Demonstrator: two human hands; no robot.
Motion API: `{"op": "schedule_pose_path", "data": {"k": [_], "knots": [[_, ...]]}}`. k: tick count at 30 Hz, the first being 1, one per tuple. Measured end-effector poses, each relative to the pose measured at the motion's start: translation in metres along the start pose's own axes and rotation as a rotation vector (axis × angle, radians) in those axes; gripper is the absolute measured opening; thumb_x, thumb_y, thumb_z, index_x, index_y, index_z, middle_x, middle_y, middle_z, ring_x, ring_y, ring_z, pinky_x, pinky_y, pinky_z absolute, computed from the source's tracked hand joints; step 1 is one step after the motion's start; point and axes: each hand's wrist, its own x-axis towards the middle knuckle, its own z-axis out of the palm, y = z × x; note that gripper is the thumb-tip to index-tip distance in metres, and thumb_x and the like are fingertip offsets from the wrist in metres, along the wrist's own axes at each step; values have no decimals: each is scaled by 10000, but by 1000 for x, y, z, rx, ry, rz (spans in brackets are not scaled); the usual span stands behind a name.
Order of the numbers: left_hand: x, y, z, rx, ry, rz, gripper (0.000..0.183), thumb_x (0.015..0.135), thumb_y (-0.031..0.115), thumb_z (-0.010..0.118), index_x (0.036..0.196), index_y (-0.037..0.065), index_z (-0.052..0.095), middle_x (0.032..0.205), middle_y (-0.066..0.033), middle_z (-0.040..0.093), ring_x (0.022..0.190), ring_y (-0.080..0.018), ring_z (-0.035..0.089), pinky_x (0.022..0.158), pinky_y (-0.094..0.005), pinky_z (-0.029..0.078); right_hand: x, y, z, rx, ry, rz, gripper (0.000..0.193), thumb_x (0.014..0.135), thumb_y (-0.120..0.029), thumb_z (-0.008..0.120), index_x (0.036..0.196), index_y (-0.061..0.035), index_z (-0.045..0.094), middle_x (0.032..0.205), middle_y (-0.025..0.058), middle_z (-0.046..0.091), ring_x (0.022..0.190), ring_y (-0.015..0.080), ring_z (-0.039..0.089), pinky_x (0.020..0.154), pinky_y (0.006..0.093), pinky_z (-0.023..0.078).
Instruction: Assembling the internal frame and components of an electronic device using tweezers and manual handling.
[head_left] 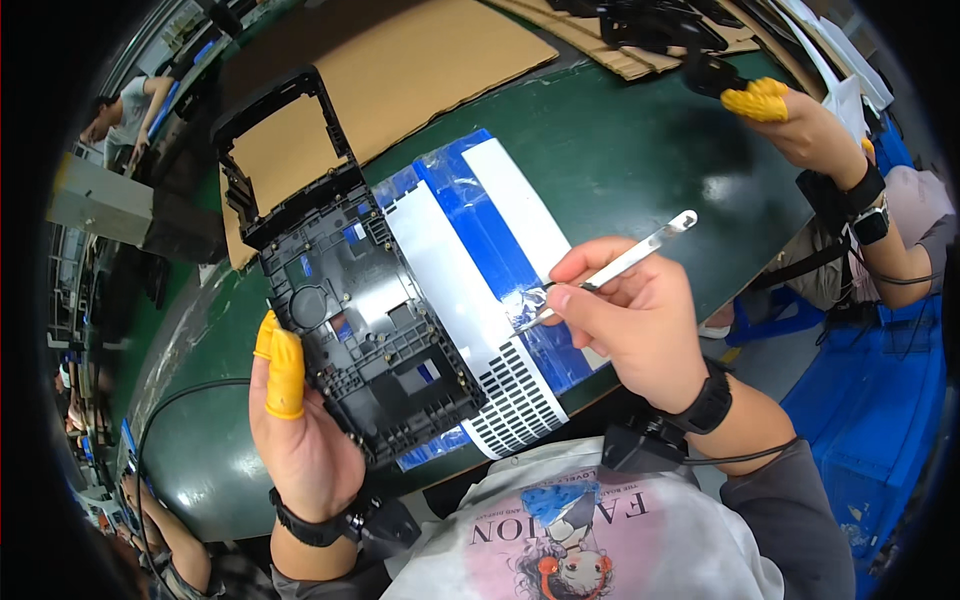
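Observation:
My left hand (308,462), with yellow finger cots on some fingers, grips a black plastic housing (352,268) by its left edge. The housing is tilted, with a rectangular opening at its far end and ribs, posts and small blue-and-white patches inside. In my right hand (645,330) is a pair of silver tweezers (640,252), pinched between thumb and fingers. Their tips point down-left at a white sheet (440,235), close to its rows of small black rectangular pads (515,395). I cannot tell whether the tips hold anything.
Under the sheet lies a blue-taped board (485,240) on the green table (640,150). Brown cardboard (440,60) covers the far side. At the right, a co-worker's hand (800,125) with yellow finger cots holds a black part (710,75). A black cable (150,420) curves at the left.

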Motion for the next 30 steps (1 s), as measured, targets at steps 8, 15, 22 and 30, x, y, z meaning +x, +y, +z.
{"op": "schedule_pose_path", "data": {"k": [8,15,22,30], "knots": [[5,-5,3,-150,16,-158,315,859,154,404,1140,16,372,1073,-84,485,971,-163,484,839,-312,401,5,-8,1,-81,18,117,120,718,6,565,829,23,524,666,51,565,554,48,502,471,159,386],[4,-5,3,-170,1,-113,322,858,140,400,1153,20,351,1091,-91,470,995,-178,468,864,-334,387,8,-9,1,-101,-8,148,125,709,8,564,828,33,536,670,73,572,523,53,484,462,156,368],[0,0,12,-334,-36,-267,339,844,113,433,1163,68,328,1119,-98,447,1024,-210,450,869,-372,379,-13,-32,21,164,-116,-7,174,716,38,569,877,56,508,775,103,573,681,105,552,555,183,420],[-8,2,9,-329,-73,-269,377,849,180,422,1188,61,306,1129,-105,446,1010,-227,477,843,-375,417,-4,-9,56,153,-221,-78,171,718,32,579,881,46,530,799,73,555,702,75,529,615,178,422]]}}
